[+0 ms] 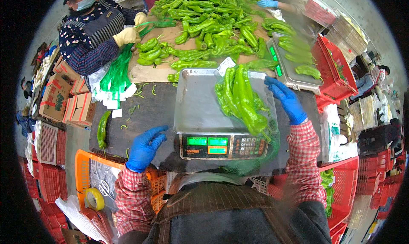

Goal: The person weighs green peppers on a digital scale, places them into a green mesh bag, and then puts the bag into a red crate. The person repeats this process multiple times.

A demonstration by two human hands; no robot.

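Several long green peppers (pixel 244 97) lie on the right part of the metal pan (pixel 198 106) of a digital scale, partly in green net (pixel 271 148) that hangs over the scale's front right corner. A white tag (pixel 226 66) is at their upper end. My right hand (pixel 285 98), in a blue glove, is at the pan's right edge, beside the peppers, its fingers apart with nothing seen in them. My left hand (pixel 146 148), gloved too, is held off the scale's left side, empty, with the fingers spread. The scale's display (pixel 207 141) is lit green.
A heap of green peppers (pixel 211 23) covers the table's far part. A second scale (pixel 297 61) holds peppers at the right. A co-worker in gloves, at the left, handles green nets (pixel 119 74). An orange crate (pixel 82 170) with tape (pixel 95 199) and scissors (pixel 104 188) stands near left; red crates (pixel 346 183) stand right.
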